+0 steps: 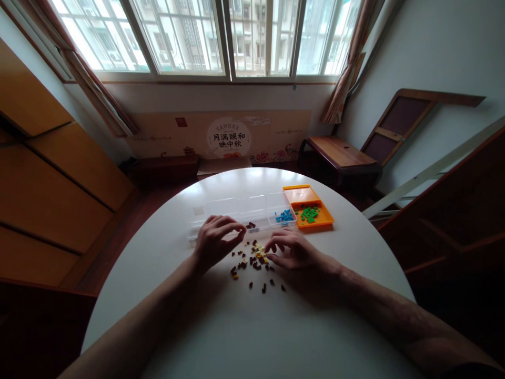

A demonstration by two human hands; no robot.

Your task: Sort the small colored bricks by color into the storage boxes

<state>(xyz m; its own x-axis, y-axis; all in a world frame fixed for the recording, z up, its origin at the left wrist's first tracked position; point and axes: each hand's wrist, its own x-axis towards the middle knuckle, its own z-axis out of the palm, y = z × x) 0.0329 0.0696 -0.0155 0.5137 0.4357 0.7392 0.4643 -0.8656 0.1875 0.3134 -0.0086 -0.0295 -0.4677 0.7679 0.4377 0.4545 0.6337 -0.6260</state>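
Observation:
My left hand (218,239) hovers at the front edge of the clear compartment box (232,206), thumb and forefinger brought together in a pinch. Whatever lies between those fingertips is too small to make out. A few brown toy bricks (251,225) lie in the compartment beside it. My right hand (295,249) is at the right side of a small pile of pale yellow bricks (259,249), fingers bent and apart, with no brick visible in them. Dark brown bricks (256,266) are scattered around the pile on the white table.
Blue bricks (284,216) fill part of the box's right front compartment. Touching its right end is an orange open case (329,220) holding green bricks (310,213). The round white table (244,337) stands before a window, with a wooden chair-like piece (343,152) beyond it.

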